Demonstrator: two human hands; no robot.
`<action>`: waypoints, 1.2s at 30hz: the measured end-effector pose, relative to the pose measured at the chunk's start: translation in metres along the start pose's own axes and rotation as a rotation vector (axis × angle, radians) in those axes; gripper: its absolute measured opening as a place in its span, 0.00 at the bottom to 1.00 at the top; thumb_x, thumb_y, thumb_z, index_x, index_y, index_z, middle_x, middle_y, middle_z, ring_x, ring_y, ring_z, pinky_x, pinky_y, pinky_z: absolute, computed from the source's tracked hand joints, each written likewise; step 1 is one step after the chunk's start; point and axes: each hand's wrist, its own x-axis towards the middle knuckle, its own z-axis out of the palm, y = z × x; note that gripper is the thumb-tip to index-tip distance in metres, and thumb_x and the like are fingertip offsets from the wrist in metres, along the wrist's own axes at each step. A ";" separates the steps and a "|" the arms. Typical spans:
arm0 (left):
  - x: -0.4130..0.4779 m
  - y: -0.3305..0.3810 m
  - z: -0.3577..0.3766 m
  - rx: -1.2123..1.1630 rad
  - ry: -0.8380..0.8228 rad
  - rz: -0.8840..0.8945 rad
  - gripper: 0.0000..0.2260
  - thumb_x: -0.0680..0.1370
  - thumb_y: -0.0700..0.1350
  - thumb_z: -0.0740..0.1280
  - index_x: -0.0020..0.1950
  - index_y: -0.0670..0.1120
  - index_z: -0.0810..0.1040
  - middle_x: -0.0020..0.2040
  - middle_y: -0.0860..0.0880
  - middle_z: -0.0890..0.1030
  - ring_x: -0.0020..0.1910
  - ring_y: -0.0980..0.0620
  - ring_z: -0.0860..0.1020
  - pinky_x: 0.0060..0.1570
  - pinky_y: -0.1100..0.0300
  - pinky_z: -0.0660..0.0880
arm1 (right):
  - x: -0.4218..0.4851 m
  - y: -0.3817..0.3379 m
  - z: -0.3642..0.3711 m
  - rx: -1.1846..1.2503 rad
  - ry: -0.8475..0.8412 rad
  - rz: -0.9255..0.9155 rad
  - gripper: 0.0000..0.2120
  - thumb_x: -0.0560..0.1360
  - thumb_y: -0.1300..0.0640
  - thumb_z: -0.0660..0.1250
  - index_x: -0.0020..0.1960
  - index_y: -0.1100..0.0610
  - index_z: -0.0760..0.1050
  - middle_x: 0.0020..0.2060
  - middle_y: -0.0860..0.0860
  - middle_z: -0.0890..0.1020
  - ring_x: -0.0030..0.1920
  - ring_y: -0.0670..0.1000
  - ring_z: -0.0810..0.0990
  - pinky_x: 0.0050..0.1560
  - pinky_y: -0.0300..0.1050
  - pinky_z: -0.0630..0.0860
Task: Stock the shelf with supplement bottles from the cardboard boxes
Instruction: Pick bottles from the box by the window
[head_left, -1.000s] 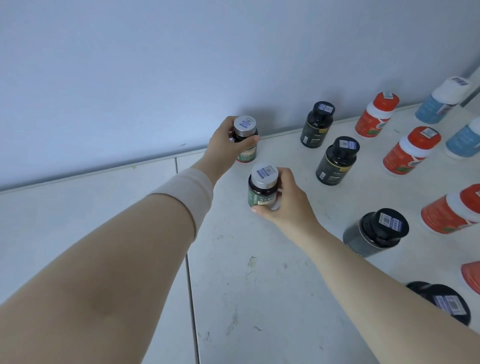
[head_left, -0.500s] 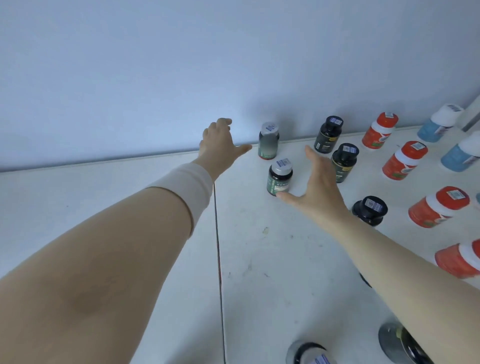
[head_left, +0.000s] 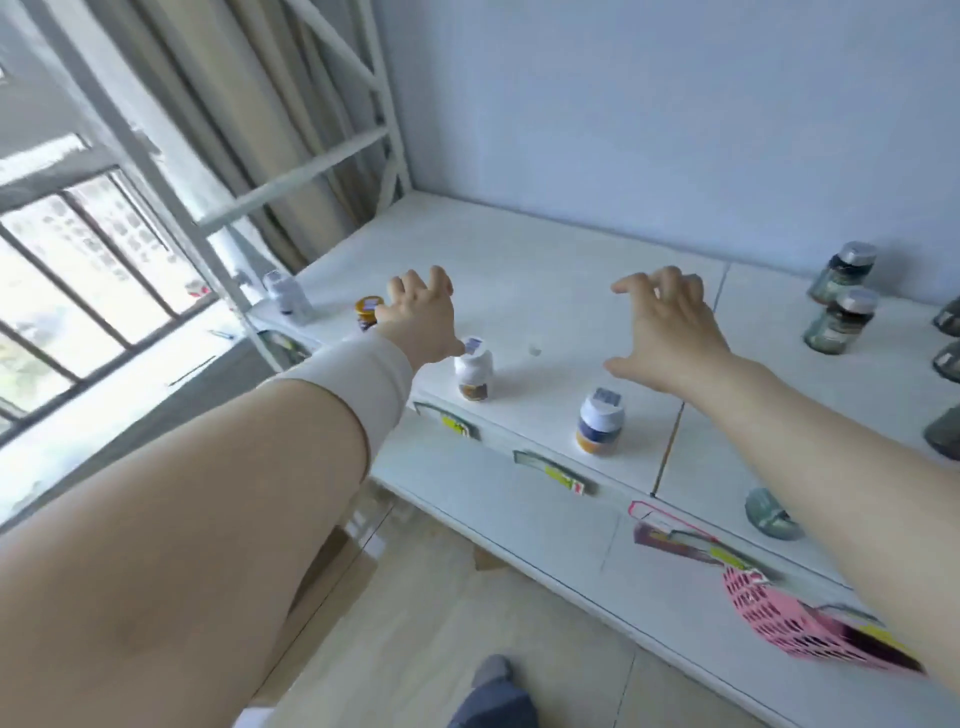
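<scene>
Both my hands hover empty over the white shelf (head_left: 561, 291), fingers spread and loosely bent. My left hand (head_left: 421, 317) is above the shelf's left part, beside a small jar with a yellow lid (head_left: 368, 312) and just behind a white bottle (head_left: 474, 370). My right hand (head_left: 670, 327) floats further right, behind a white bottle with a blue and orange label (head_left: 599, 422). The two silver-capped dark bottles (head_left: 841, 306) stand one before the other at the back right, apart from both hands.
A white bottle (head_left: 287, 295) stands at the shelf's left corner by the white frame post (head_left: 218, 270). More dark bottles line the right edge (head_left: 945, 358). A pink basket (head_left: 779, 618) hangs at the lower shelf's front. A cardboard box (head_left: 332, 577) sits on the floor below.
My hands let go of the two silver-capped bottles and pulled back. My view swung left, so those bottles now sit far right and the shelf's left end and window came into sight.
</scene>
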 end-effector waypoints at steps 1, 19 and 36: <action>-0.011 -0.029 -0.002 -0.001 -0.010 -0.057 0.32 0.70 0.50 0.73 0.67 0.44 0.61 0.65 0.41 0.64 0.65 0.41 0.63 0.62 0.49 0.67 | 0.000 -0.026 0.004 -0.001 -0.006 -0.049 0.36 0.67 0.54 0.72 0.70 0.55 0.59 0.65 0.58 0.62 0.66 0.60 0.60 0.61 0.49 0.66; -0.201 -0.513 0.052 -0.201 -0.113 -0.790 0.21 0.76 0.48 0.64 0.65 0.44 0.61 0.63 0.41 0.64 0.64 0.41 0.63 0.60 0.46 0.67 | -0.033 -0.533 0.216 -0.165 -0.377 -0.659 0.33 0.69 0.49 0.71 0.68 0.53 0.60 0.65 0.56 0.64 0.66 0.57 0.62 0.64 0.47 0.67; -0.039 -0.701 0.225 -0.380 -0.420 -0.948 0.24 0.75 0.49 0.66 0.67 0.45 0.61 0.64 0.42 0.67 0.64 0.43 0.66 0.58 0.51 0.70 | 0.126 -0.701 0.465 -0.375 -0.712 -0.711 0.27 0.69 0.53 0.69 0.64 0.54 0.63 0.62 0.56 0.67 0.63 0.57 0.65 0.60 0.47 0.69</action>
